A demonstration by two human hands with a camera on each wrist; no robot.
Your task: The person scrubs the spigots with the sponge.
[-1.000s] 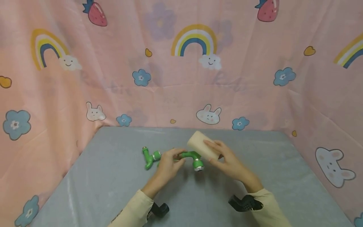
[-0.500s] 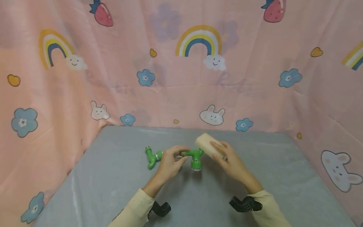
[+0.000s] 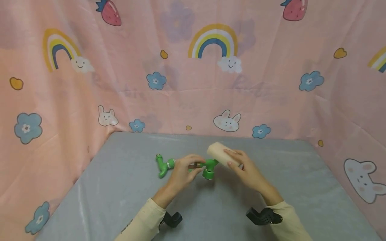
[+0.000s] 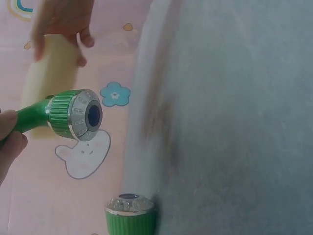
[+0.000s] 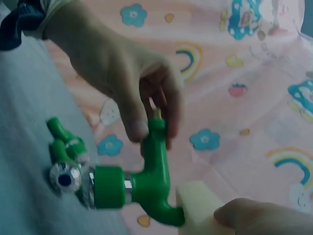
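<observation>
My left hand (image 3: 182, 172) pinches the threaded inlet end of a green tap (image 5: 154, 178) between thumb and fingers, above the table. The tap has a ribbed green knob (image 4: 63, 115) with a clear and silver face. My right hand (image 3: 248, 172) grips a cream sponge-like block (image 3: 220, 154), thumb on one side and fingers along the other. In the right wrist view, the block meets the tap's spout tip (image 5: 178, 215). A second green tap (image 3: 163, 165) lies on the table left of my left hand. Another green tap (image 5: 66, 176) shows beside it in the right wrist view, mostly hidden in the head view.
The grey-covered table (image 3: 120, 207) runs back to a pink printed curtain (image 3: 187, 100), which also hangs at both sides. Black wrist-camera mounts (image 3: 172, 220) stick out below both wrists.
The held tap has turned in my left hand, its spout swinging up toward the block. The block has shifted slightly right along with the whole head view. Both hands keep their grip.
</observation>
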